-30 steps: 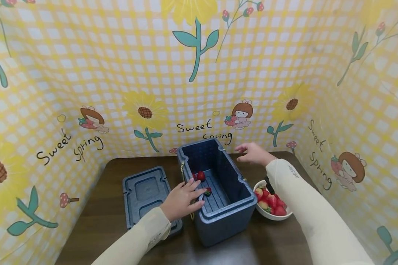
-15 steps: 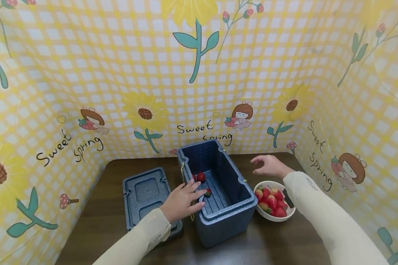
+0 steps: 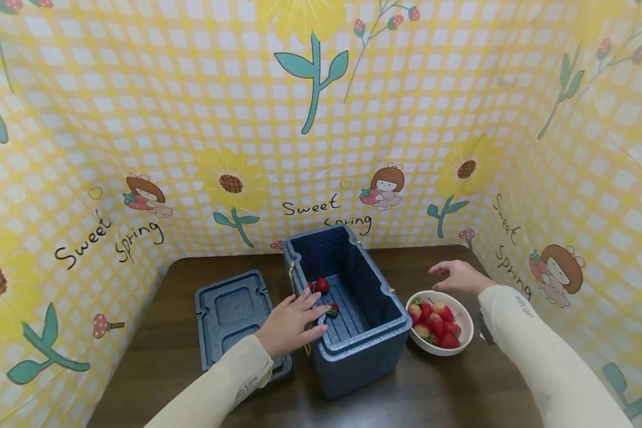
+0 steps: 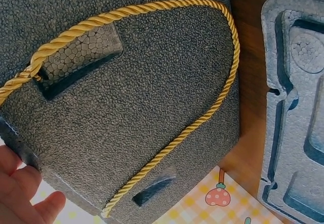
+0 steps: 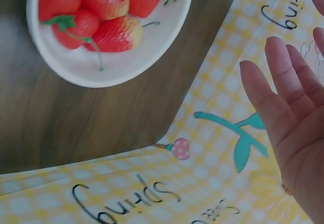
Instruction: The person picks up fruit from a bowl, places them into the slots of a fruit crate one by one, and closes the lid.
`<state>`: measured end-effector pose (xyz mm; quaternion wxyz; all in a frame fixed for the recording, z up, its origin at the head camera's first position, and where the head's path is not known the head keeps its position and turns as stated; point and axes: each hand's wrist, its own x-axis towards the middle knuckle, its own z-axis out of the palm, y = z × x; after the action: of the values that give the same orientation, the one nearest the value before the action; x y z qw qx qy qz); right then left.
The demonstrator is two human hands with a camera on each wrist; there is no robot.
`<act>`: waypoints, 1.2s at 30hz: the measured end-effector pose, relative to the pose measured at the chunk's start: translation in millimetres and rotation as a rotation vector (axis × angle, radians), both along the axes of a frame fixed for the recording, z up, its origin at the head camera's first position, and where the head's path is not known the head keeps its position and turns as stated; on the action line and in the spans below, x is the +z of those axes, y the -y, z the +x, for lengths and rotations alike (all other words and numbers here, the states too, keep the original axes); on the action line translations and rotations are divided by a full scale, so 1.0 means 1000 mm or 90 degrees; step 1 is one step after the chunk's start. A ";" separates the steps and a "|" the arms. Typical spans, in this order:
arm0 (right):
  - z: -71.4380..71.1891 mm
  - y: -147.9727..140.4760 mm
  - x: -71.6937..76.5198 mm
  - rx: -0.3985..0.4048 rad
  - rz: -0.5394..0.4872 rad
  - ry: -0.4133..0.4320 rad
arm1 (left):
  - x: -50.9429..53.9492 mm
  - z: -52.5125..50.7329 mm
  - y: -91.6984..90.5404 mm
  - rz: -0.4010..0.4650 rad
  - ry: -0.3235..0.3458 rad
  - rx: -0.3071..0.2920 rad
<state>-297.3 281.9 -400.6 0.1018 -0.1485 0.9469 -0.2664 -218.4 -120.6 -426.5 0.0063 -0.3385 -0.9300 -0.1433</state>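
Strawberries [image 3: 435, 324] lie at seven o'clock from your right hand [image 3: 458, 277]

That hand, relaxed and empty, is nearer their white bowl [image 3: 443, 352]; your left hand [image 3: 291, 321] rests, fingers spread, on the foam box [image 3: 358, 371] at its nine-o'clock rim. The box's long axis runs eleven-to-five, just beside the bowl — table [image 3: 405, 264] showing at the bowl's eleven.

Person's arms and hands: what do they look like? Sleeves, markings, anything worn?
Left hand and right hand: no gloves. Left sleeve and right sleeve: long, cream, small dark lettering near each cuff, not clearly legible. A dark piece shows beside the right sleeve; can't tell what it is.
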 end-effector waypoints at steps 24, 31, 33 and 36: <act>0.025 -0.023 -0.056 -0.110 -0.033 0.163 | -0.001 0.001 0.000 0.014 -0.007 0.002; 0.030 -0.022 -0.083 -0.136 -0.041 0.151 | -0.002 0.001 0.001 0.013 -0.007 0.007; 0.032 -0.020 -0.086 -0.142 -0.045 0.142 | -0.003 0.001 0.001 0.014 -0.008 0.007; 0.035 -0.019 -0.089 -0.153 -0.055 0.140 | -0.004 0.001 0.001 0.018 -0.009 0.006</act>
<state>-262.8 301.1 -489.7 0.1655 -0.0084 0.9288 -0.3314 -217.2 -121.2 -430.0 0.0183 -0.3351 -0.9293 -0.1539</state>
